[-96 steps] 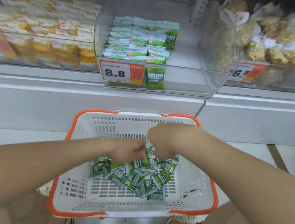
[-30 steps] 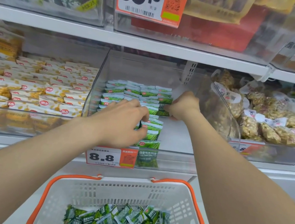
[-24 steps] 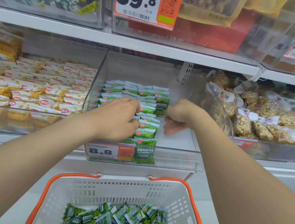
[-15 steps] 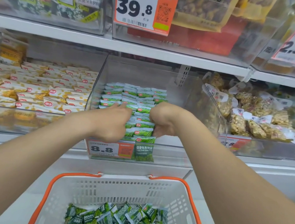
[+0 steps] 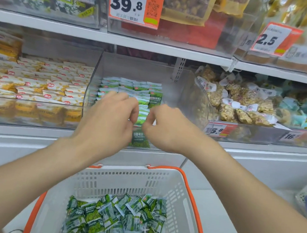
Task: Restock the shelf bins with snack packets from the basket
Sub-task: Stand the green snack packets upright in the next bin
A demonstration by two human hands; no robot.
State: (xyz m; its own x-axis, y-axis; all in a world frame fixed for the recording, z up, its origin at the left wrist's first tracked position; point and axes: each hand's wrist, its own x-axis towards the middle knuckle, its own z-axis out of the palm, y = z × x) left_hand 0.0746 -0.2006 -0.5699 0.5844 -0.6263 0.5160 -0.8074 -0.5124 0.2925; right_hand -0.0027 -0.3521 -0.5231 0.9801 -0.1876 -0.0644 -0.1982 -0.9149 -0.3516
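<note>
The clear shelf bin (image 5: 175, 83) holds rows of green snack packets (image 5: 131, 86) on its left side. My left hand (image 5: 108, 123) and my right hand (image 5: 166, 132) are at the bin's front, on either side of the front column of green packets (image 5: 142, 114). Both hands have curled fingers, with the tips pinching that column from left and right. Below stands the white basket with an orange rim (image 5: 161, 178). A loose pile of green packets (image 5: 114, 221) lies in it.
To the left is a bin of yellow-and-white packets (image 5: 35, 82). On the right, a bin holds clear bags of brown snacks (image 5: 239, 104). The upper shelf (image 5: 158, 46) carries more bins and orange price tags. A white base panel (image 5: 260, 165) runs under the bins.
Both hands left the basket and went into the bin. In the last second they have slid from deep in the bin toward its front, closing in on the front packets.
</note>
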